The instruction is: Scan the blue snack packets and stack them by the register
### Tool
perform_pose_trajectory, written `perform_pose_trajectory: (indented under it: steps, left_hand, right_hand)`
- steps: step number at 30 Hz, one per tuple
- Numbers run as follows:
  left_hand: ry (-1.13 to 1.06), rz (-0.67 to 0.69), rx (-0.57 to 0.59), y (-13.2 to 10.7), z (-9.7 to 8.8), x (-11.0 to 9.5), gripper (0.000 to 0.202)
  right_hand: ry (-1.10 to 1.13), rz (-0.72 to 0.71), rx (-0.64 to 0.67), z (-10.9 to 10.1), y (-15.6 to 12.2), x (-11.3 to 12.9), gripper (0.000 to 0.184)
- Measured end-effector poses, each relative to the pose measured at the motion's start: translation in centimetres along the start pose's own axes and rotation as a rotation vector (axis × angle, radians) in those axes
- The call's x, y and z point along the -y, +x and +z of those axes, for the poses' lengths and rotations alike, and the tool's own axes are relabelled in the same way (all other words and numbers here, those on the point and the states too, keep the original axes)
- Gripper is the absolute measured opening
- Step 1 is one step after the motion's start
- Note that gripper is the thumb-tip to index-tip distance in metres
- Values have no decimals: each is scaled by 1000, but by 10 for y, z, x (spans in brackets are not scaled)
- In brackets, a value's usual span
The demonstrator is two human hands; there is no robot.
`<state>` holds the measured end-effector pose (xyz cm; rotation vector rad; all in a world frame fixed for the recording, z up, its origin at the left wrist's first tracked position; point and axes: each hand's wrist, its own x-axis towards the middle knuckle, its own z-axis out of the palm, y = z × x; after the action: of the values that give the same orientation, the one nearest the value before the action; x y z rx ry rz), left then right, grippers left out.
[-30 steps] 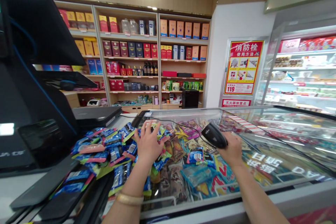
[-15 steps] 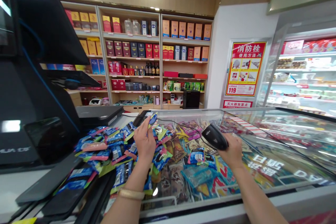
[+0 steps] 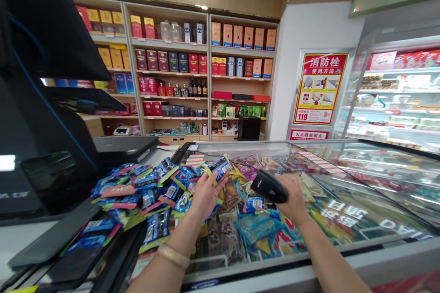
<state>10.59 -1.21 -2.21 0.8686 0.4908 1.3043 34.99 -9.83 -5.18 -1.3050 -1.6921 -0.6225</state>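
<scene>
My left hand point(image 3: 206, 194) is closed on a small blue snack packet point(image 3: 220, 167), its printed label facing up. In my right hand point(image 3: 292, 198) is a black barcode scanner point(image 3: 269, 187), its head pointing left toward that packet. A heap of similar blue, green and pink packets point(image 3: 147, 197) spreads over the counter to the left of my left hand. Below the scanner, another blue packet point(image 3: 253, 204) lies on the glass top. A thin cable runs across the glass behind the hands.
A glass-topped freezer point(image 3: 330, 256) full of bagged goods stretches to the right. At the left stands a black cash register point(image 3: 44, 146) with screens. Shelves of boxes and bottles point(image 3: 172, 73) line the back wall, and a lit display fridge point(image 3: 405, 100) stands at far right.
My left hand has moved right and turned, bringing the packet closer to the scanner. My right hand has shifted slightly left with the scanner.
</scene>
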Motion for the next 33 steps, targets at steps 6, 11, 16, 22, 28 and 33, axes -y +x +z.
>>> perform_pose_trajectory:
  steps: [6, 11, 16, 22, 28, 33]
  left_hand:
    - [74, -26, 73, -4, 2, 10, 14]
    - [114, -27, 102, -5, 1, 13, 19]
    - [166, -25, 106, -5, 1, 14, 21]
    - [297, 41, 133, -3, -1, 18, 28]
    - [1080, 370, 269, -9, 0, 37, 39]
    - [1395, 322, 580, -27, 11, 50, 55]
  right_hand:
    - [14, -10, 99, 2, 0, 3, 22]
    - [26, -21, 105, 0, 2, 6, 19]
    - [31, -34, 109, 0, 4, 9, 18]
    - [20, -14, 73, 1, 3, 6, 18]
    - [-118, 60, -88, -5, 2, -10, 17]
    - [-185, 117, -152, -8, -1, -22, 18]
